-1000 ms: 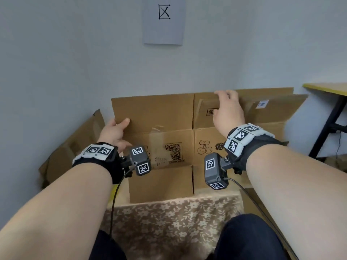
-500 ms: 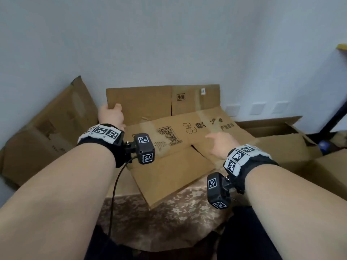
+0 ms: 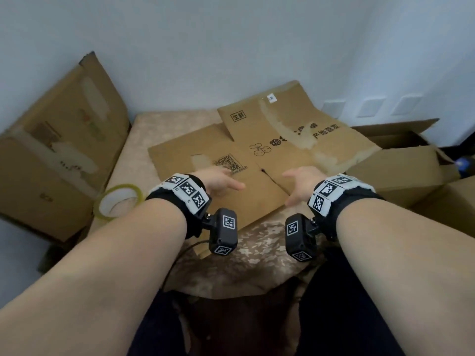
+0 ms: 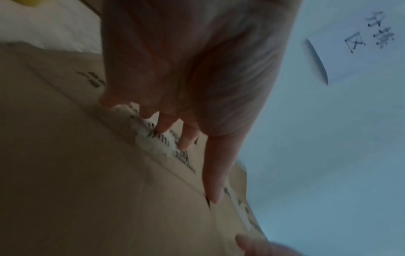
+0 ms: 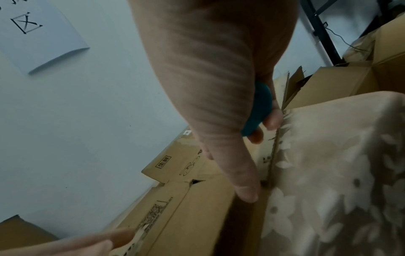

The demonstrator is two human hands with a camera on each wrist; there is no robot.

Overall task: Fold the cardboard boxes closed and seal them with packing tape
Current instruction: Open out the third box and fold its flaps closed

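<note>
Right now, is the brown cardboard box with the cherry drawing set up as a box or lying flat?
Lying flat: the brown cardboard box is collapsed on the floral-covered table, its printed panels facing up, not yet folded.

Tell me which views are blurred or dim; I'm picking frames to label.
Head view: evenly lit, mild blur, wide-angle bending at the edges. Left wrist view: dim and smeared, left hand shadowing the flattened box. Right wrist view: sharper, though the right hand is shaded.
</note>
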